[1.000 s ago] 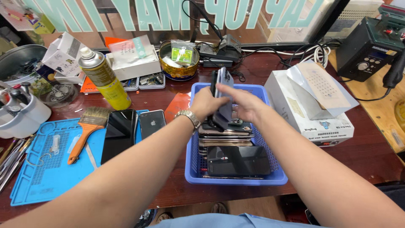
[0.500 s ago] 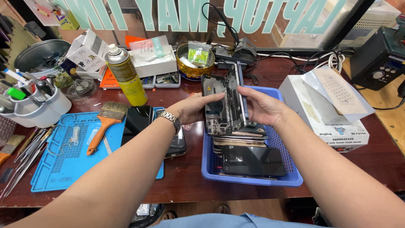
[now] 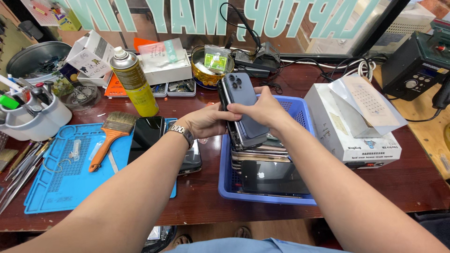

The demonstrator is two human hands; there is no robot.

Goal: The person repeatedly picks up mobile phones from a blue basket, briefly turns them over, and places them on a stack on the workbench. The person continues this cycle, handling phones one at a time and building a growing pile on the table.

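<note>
Since the earlier frame the stack of dark-backed smartphones (image 3: 243, 110) has tilted upright above the blue plastic basket (image 3: 302, 115). The left hand (image 3: 206, 122) and right hand (image 3: 262, 108) clamp it from opposite sides, fingers pressed flat, keeping the edges aligned.

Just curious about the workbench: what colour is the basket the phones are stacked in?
The basket is blue plastic with perforated walls, seen best in the head view.

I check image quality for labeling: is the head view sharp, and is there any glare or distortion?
Head view: sharp, evenly lit; both hands, left hand and right hand, and the phone stack are in focus; glare on the window glass; wide-angle bending at the edges.
</note>
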